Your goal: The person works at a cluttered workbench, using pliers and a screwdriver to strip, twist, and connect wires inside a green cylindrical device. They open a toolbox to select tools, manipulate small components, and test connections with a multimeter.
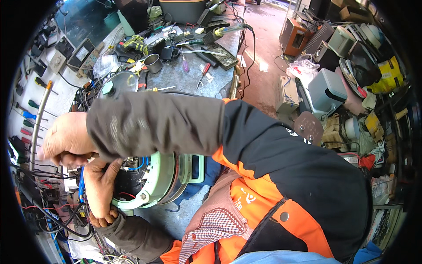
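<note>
A pale green round appliance (154, 185), like an electric cooker, lies on its side on the bench with its underside open. Black inner parts and blue and red wires (141, 165) show inside. My left hand (100, 182), with a brown bead bracelet at the wrist, is at the open side, its thumb near the wires. Its fingers are mostly hidden behind my right hand. Reaching across from above, my right hand (68, 136) has its fingers curled beside the left one. What it holds, if anything, I cannot make out.
Farther back on the blue-grey bench (169, 81) are a metal cup (153, 64), a red-handled screwdriver (204, 72), a yellow-green power drill (134, 46) and a soldering iron (224, 31). Screwdrivers (33, 125) and tangled cables crowd the left. Old appliances stack up at right, near a grey-blue box (327, 90).
</note>
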`<state>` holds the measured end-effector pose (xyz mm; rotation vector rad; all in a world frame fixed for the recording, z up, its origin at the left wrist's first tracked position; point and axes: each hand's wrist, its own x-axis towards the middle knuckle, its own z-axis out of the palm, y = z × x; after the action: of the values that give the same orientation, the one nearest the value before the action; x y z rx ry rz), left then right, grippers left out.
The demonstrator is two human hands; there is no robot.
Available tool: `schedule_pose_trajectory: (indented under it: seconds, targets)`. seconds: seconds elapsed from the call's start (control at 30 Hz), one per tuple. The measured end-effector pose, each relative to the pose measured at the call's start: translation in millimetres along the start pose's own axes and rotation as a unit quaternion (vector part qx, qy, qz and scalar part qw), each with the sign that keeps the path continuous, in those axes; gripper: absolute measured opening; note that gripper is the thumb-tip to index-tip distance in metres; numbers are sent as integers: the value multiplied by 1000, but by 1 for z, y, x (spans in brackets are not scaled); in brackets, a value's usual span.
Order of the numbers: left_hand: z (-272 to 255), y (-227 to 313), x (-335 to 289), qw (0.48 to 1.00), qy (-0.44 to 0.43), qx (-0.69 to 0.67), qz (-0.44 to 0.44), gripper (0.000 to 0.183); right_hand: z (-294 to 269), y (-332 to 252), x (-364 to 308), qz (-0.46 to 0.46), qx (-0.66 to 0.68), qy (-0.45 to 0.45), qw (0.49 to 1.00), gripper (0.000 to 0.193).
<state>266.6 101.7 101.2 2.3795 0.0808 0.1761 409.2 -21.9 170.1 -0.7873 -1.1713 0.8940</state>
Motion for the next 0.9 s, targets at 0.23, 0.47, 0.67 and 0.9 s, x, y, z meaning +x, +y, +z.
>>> schedule_pose_trajectory:
  seconds: [0.23,0.47,0.67,0.9]
  targets:
    - [8,-7,10,997,52,59,26,21,24,19,-11,-277,-227,321,877,30]
    - [11,20,20,986,20,55,157,21,-21,-6,-16,-217,-413,93,880,36]
    - [10,16,18,992,15,37,122,22,-6,-58,-61,-253,-652,-34,713,34]
    - [13,1,22,986,40,-22,162,24,-20,-75,-30,-19,-473,-123,872,42]
